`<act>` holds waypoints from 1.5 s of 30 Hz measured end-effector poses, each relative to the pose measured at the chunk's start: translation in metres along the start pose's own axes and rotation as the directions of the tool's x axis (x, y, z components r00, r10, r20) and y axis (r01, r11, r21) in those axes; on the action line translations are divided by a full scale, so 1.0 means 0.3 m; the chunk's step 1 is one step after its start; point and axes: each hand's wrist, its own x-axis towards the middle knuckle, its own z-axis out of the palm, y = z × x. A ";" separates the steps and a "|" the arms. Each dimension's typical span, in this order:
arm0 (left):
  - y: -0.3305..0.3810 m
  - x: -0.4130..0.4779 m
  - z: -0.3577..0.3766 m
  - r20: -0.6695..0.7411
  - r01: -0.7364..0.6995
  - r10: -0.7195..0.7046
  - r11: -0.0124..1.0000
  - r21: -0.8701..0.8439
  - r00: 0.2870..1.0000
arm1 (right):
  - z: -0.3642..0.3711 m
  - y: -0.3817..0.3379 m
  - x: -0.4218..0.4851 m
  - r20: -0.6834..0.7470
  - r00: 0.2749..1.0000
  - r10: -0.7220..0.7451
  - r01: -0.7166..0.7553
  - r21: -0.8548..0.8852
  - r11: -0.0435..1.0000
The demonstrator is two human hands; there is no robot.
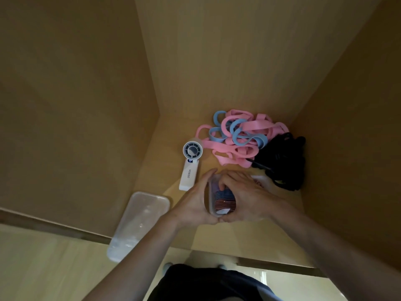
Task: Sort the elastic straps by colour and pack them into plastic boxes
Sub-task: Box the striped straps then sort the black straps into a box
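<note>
A clear plastic box stands on the wooden surface between my hands, with dark striped straps packed inside. My left hand grips its left side. From above, my right hand curls over the straps and the box's right side. Behind lies a tangled heap of pink straps and blue straps, and a pile of black straps sits to its right. A second clear plastic box rests at the front left, partly over the edge.
A white hand-held fan lies left of the pink heap. Wooden walls enclose the surface on the left, back and right. Another clear box edge shows just behind my right hand.
</note>
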 end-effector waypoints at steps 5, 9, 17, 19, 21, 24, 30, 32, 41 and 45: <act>-0.008 0.001 0.001 0.001 0.007 -0.007 1.000 -0.011 1.000 | -0.010 -0.009 -0.004 -0.011 1.000 0.004 -0.004 -0.010 1.000; -0.017 0.002 0.003 0.011 0.013 -0.012 1.000 -0.014 1.000 | -0.010 -0.008 -0.006 -0.035 0.999 0.018 -0.017 0.026 1.000; -0.026 0.004 0.011 0.029 0.059 -0.057 0.995 -0.079 0.998 | -0.010 0.001 -0.012 -0.050 0.998 0.036 -0.030 0.108 0.994; -0.028 0.001 0.012 0.033 0.063 -0.060 0.993 -0.097 0.998 | -0.008 0.002 -0.013 -0.064 0.997 0.032 -0.024 0.124 0.992; -0.028 -0.001 0.012 0.034 0.070 -0.066 0.992 -0.108 0.997 | -0.005 0.005 -0.014 -0.079 0.996 0.031 -0.020 0.137 0.990; -0.022 0.004 0.014 0.036 0.070 -0.066 0.992 -0.108 0.997 | 0.004 0.014 -0.012 -0.097 0.994 0.046 -0.028 0.180 0.983; -0.024 0.011 -0.014 0.065 0.068 -0.062 0.992 -0.107 0.996 | -0.001 0.015 -0.018 -0.088 0.994 0.061 -0.046 0.169 0.985; -0.023 0.010 -0.021 0.055 0.050 -0.044 0.993 -0.109 0.997 | -0.003 0.012 -0.022 -0.087 0.994 0.064 -0.049 0.158 0.986; -0.023 -0.006 -0.018 0.109 0.070 -0.046 0.972 -0.225 0.993 | 0.002 0.008 -0.028 -0.097 0.994 0.057 -0.041 0.159 0.986; -0.019 -0.014 0.004 0.118 0.137 -0.106 0.943 -0.302 0.987 | 0.011 0.005 -0.031 -0.118 0.992 0.036 -0.018 0.152 0.988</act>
